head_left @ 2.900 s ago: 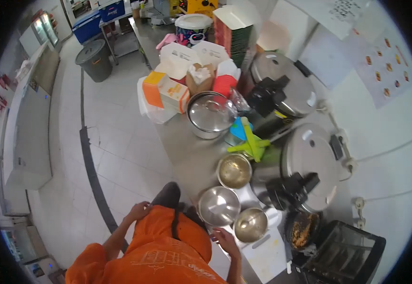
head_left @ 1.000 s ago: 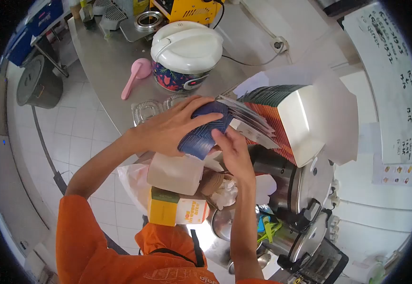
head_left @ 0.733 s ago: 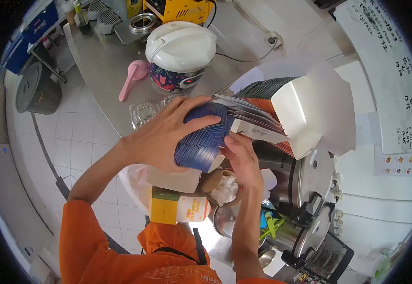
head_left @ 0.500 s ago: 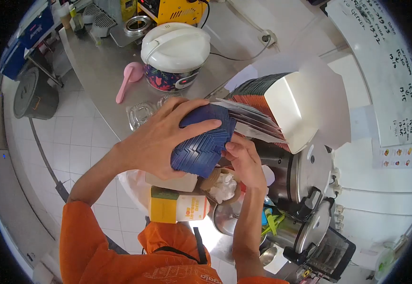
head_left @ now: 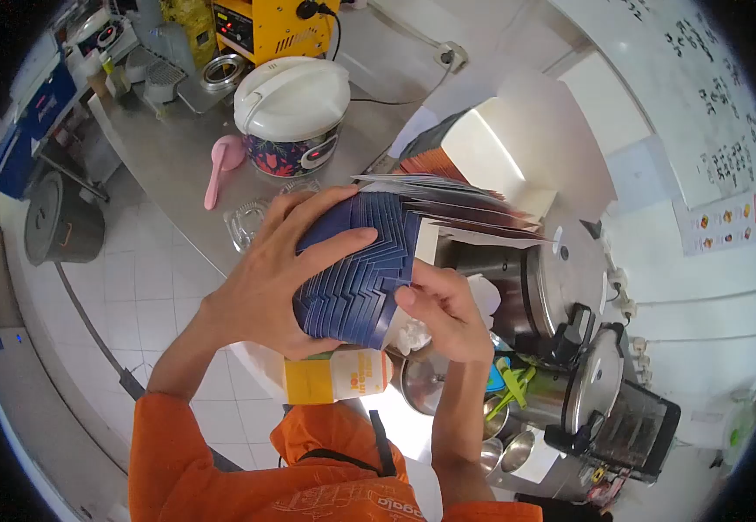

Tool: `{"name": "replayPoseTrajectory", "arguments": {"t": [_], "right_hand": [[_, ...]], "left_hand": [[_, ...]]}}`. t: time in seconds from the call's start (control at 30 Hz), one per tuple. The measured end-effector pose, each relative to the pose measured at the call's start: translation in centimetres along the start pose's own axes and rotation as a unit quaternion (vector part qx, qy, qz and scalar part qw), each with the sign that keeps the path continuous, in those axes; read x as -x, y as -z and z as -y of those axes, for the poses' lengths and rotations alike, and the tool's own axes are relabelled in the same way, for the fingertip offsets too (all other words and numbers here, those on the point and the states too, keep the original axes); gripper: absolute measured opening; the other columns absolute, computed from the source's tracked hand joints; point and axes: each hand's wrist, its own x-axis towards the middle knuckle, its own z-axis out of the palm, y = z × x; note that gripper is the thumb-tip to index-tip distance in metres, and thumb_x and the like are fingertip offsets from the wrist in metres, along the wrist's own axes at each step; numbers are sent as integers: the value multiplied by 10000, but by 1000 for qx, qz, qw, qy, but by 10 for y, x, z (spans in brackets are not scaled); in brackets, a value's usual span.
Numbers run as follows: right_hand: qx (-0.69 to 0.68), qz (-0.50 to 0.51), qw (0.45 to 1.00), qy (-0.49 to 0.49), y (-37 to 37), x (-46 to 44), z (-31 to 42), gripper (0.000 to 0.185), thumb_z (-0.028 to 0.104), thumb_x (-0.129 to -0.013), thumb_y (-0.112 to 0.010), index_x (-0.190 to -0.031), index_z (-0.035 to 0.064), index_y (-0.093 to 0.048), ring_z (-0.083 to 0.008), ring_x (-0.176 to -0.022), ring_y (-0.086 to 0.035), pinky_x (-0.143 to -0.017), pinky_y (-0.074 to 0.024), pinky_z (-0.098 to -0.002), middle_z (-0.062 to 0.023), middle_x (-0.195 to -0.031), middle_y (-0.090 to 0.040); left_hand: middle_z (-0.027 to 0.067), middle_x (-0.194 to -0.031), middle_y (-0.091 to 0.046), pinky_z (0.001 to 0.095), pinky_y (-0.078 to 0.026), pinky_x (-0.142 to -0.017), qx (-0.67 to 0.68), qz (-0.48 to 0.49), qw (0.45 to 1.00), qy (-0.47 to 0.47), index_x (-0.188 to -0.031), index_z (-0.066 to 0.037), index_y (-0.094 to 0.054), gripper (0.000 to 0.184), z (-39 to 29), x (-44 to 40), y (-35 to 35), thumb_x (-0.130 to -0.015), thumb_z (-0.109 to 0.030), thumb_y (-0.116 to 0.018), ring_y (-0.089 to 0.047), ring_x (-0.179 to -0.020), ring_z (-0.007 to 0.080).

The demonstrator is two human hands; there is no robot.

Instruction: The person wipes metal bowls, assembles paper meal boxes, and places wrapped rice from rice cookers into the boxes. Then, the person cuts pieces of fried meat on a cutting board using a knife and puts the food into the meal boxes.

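Note:
A stack of nested dark blue paper boxes lies on its side between my hands, its open flaps fanned out toward the right. My left hand is wrapped round the left side of the stack, fingers spread over the blue surface. At the stack's lower right edge, my right hand pinches a box with thumb and fingers. Behind the flaps stands a taller stack of red and green boxes with a white inside. A yellow and white carton sits just below my left hand.
A rice cooker and a pink spoon stand on the steel counter. Two large pressure cookers, metal bowls and a green utensil are at the right. A grey bin stands on the floor.
My hands went from low by my body to the blue box stack, which they now hold. Over the last second the stack has come lower and nearer, and the view has shifted.

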Motion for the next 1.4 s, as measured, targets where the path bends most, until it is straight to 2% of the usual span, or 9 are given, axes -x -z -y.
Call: {"name": "replayPoseTrajectory", "arguments": {"t": [0.23, 0.33, 0.47, 0.57, 0.67, 0.77, 0.87, 1.07, 1.4], "right_hand": [[55, -66, 996, 18, -25, 58, 36, 275, 68, -1045, -491, -1240, -46, -646, -93, -979, -589, -909, -472, -265, -64, -995, -692], [-19, -200, 979, 34, -53, 85, 39, 338, -5, -992, -503, -1312, -59, -597, -106, -944, -641, -843, -493, -240, -129, -1060, -730], [-10, -307, 938, 160, -79, 118, 49, 498, -86, -955, -576, -1418, -17, -406, -131, -942, -656, -796, -505, -239, -174, -1081, -717], [45, -330, 898, 286, -81, 145, 34, 475, -122, -912, -603, -1370, -34, -509, -154, -887, -721, -752, -584, -273, -172, -1095, -724], [209, -346, 854, 329, -80, 176, 41, 330, -99, -876, -667, -1200, -41, -638, -161, -838, -733, -730, -590, -277, -177, -1037, -742], [240, -380, 827, 337, -83, 202, 50, 225, -56, -839, -727, -1060, -48, -692, -191, -802, -743, -740, -590, -282, -177, -1009, -749], [313, -378, 802, 339, -80, 230, 55, 294, -32, -815, -753, -1097, -60, -675, -215, -804, -746, -737, -589, -285, -178, -985, -752], [195, -395, 852, 284, -90, 275, 80, 284, -23, -808, -773, -1062, -68, -653, -175, -834, -743, -774, -599, -298, -150, -932, -746], [190, -461, 810, 308, -100, 307, 78, 211, -45, -818, -775, -991, -32, -655, -148, -786, -738, -734, -596, -262, -113, -883, -742]], "left_hand": [[208, -1522, -432, 573, -427, -1030, 14, -25, 999, -45, -1426, -214, -543, 1015, -56, 3, 1, -476, -276, -895, -479, -1243, 466], [218, -1509, -448, 572, -435, -1013, 13, -44, 997, -59, -1415, -201, -554, 995, -83, 7, -5, -482, -277, -890, -491, -1226, 463], [223, -1507, -445, 569, -439, -1004, -1, -65, 994, -93, -1411, -194, -555, 998, -119, 13, -16, -474, -280, -888, -495, -1217, 464], [225, -1506, -446, 565, -440, -1003, 5, -59, 993, -103, -1410, -187, -556, 1003, -149, 19, -20, -468, -286, -887, -497, -1215, 464], [228, -1509, -442, 563, -440, -1004, 9, -41, 993, -115, -1415, -177, -552, 1014, -180, 22, -21, -465, -288, -887, -496, -1221, 461], [235, -1510, -440, 561, -439, -1011, 15, -26, 991, -133, -1419, -165, -550, 1019, -205, 25, -25, -465, -287, -888, -494, -1230, 460], [241, -1507, -443, 561, -436, -1022, 23, -22, 988, -153, -1416, -157, -555, 1014, -226, 27, -33, -468, -288, -891, -493, -1238, 466], [247, -1510, -436, 558, -441, -1037, 24, 5, 985, -171, -1422, -155, -552, 1008, -259, 27, -49, -479, -266, -890, -488, -1247, 485], [249, -1511, -427, 563, -448, -1033, 62, 32, 977, -200, -1438, -151, -532, 1031, -289, 31, -72, -472, -227, -884, -477, -1235, 492]]}}
